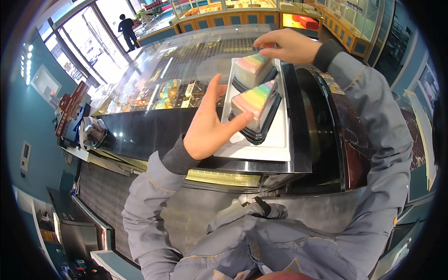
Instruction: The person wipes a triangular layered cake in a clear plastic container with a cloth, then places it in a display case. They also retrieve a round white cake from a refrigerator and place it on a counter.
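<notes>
A white rectangular tray (269,153) lies on top of the glass display case. On it stand two wedge-shaped cake packs with black bases, one behind the other, each showing pastel rainbow bands. My left hand (213,122) is spread beside the nearer cake pack (253,101), its thumb at the pack's left front side; whether it touches cannot be told. At the rear cake pack (252,68), my right hand (287,47) has its bent fingers over the upper right corner; contact there is unclear too.
Packaged pastries (169,89) show through the glass of the display case (140,129). A clear container with dark contents (96,133) stands at the case's left end. A dark marble counter (360,140) lies to the right. Near the far doorway stands a person (126,29).
</notes>
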Available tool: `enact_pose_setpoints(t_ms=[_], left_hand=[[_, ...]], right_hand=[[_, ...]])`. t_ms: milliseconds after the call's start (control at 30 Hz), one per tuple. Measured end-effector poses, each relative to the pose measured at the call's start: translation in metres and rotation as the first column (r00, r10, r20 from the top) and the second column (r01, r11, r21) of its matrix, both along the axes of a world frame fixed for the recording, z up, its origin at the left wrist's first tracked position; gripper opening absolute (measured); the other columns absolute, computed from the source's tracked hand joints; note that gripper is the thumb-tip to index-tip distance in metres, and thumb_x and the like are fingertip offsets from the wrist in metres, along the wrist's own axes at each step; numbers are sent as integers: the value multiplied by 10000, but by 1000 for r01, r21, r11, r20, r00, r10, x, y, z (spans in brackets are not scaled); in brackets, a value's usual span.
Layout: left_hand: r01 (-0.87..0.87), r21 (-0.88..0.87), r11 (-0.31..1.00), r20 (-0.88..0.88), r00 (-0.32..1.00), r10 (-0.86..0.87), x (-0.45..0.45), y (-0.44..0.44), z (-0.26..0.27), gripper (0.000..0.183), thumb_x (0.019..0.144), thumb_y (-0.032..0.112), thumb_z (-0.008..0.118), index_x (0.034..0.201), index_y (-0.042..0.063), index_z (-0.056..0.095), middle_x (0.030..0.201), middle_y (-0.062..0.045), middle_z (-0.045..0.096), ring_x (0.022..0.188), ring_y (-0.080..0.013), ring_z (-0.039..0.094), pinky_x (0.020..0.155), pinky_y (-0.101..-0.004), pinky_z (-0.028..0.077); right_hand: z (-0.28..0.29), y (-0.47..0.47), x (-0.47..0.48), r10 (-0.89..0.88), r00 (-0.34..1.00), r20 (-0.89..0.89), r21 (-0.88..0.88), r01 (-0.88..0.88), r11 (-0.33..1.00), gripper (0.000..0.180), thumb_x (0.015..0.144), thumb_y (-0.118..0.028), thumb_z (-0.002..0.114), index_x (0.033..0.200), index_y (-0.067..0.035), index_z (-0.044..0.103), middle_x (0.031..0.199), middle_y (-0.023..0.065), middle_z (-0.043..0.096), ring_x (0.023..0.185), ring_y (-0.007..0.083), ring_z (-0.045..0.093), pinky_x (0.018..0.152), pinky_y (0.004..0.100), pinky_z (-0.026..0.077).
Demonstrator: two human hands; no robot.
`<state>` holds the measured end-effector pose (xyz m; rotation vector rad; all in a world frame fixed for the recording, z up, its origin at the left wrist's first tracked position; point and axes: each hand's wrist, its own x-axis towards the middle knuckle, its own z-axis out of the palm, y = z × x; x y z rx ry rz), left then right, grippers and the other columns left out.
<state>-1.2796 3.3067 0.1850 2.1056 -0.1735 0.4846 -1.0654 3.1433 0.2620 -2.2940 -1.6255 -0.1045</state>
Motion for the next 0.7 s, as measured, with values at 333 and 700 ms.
enact_pose_setpoints(t_ms=[333, 700], left_hand=[[-72, 59, 996, 45, 997, 69, -40, 14, -30, 618, 800, 94, 614, 1318, -19, 295, 1188, -168, 486, 1136, -239, 454, 985, -346, 327], [-111, 138, 984, 274, 959, 70, -45, 16, -34, 460, 726, 74, 673, 1126, -27, 468, 1001, -142, 514, 919, -269, 517, 807, -326, 415]], right_hand=[[-31, 35, -1, 142, 973, -180, -94, -161, 982, 619, 842, -477, 521, 1249, -14, 457, 1193, 184, 526, 1093, 297, 504, 930, 325, 383], [-24, 31, -14, 71, 960, -269, -103, -102, 989, 536, 815, -317, 636, 1240, -36, 470, 1032, 135, 584, 884, 182, 552, 782, 283, 433]])
